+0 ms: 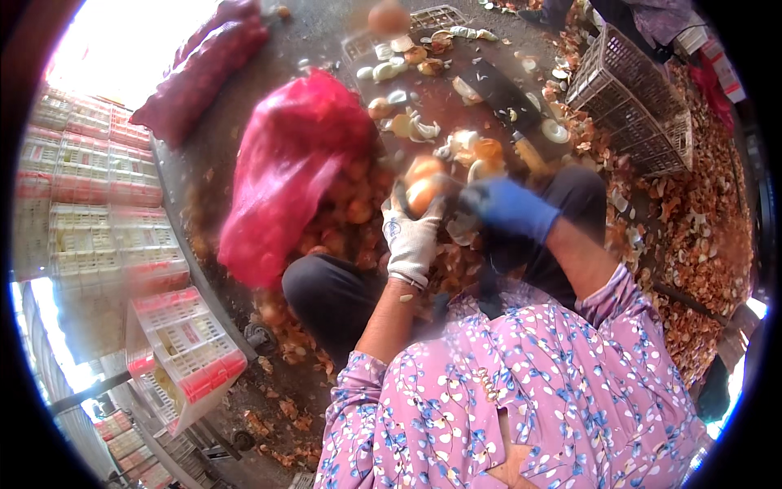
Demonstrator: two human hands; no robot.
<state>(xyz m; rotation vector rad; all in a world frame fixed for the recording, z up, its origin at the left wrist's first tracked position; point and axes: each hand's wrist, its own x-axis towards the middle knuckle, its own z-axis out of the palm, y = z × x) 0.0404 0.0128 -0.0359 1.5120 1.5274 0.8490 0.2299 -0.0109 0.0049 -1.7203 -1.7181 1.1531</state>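
At the far left, stacked red and white plastic crates (pixel 90 187) are seen, and one more red and white crate (pixel 183 350) lies tilted lower down on the ground. Further right, a large red mesh sack (pixel 285 179) is spread open over a heap of unpeeled yellow-brown onions (pixel 350 212). Next to the heap, a peeled orange-yellow onion (pixel 423 194) is gripped from below by the left hand (pixel 410 236), which is covered by a white knit glove. Just beside it, the right hand (pixel 509 208), in a blue glove, is closed on something at the onion; what it grips cannot be made out. Beyond the hands, a dark board (pixel 481 90) strewn with peeled onions is seen, and at the right a grey plastic basket (pixel 631 98) stands among loose dry onion skins (pixel 700 228).
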